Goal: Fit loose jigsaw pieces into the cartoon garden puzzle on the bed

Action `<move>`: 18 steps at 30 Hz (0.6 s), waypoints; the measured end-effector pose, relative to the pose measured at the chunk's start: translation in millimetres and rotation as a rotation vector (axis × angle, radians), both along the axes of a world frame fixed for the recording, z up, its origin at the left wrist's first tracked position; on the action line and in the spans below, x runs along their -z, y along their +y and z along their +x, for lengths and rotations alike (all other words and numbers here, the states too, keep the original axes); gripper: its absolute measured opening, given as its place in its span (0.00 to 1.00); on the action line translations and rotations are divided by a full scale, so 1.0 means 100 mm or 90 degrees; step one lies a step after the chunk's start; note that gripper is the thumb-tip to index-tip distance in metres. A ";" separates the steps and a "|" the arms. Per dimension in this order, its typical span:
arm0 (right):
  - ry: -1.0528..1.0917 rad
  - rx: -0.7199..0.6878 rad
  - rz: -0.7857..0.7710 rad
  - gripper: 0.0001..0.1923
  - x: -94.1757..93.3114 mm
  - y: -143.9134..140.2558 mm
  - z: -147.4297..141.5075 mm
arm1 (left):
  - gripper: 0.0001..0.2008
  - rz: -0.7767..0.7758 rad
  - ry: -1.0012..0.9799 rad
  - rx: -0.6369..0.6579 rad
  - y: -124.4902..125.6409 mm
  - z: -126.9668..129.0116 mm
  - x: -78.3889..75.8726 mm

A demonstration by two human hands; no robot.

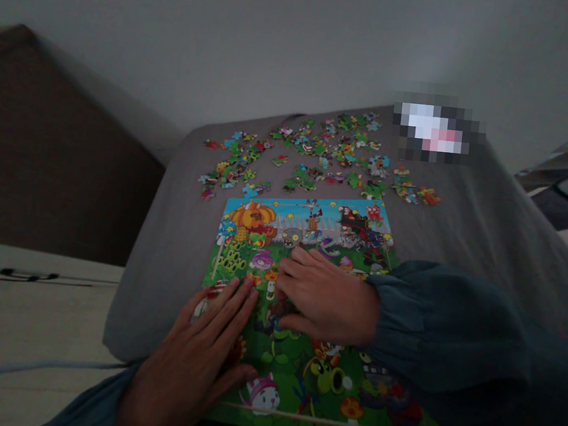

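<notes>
While the left hand is laid flat with fingers pressed together on the near left part of the puzzle picture, the right hand is rested at its middle, fingers curled together; whether a piece is pinched cannot be told. Loose puzzle pieces are scattered on the grey cloth beyond its far edge.

No readable text shows on the puzzle board or elsewhere.
</notes>
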State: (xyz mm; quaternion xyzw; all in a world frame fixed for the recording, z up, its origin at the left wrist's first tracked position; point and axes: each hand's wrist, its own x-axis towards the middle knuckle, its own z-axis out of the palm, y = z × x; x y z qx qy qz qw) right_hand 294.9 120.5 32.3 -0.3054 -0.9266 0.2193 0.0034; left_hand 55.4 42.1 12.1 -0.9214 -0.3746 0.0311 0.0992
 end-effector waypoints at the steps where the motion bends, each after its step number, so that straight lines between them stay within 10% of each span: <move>1: 0.005 0.002 0.002 0.17 0.01 -0.01 -0.01 | 0.37 0.000 -0.005 -0.004 0.00 0.00 0.00; 18: 0.057 0.048 0.024 0.12 0.09 -0.06 -0.06 | 0.36 -0.014 -0.067 -0.031 0.07 0.05 0.05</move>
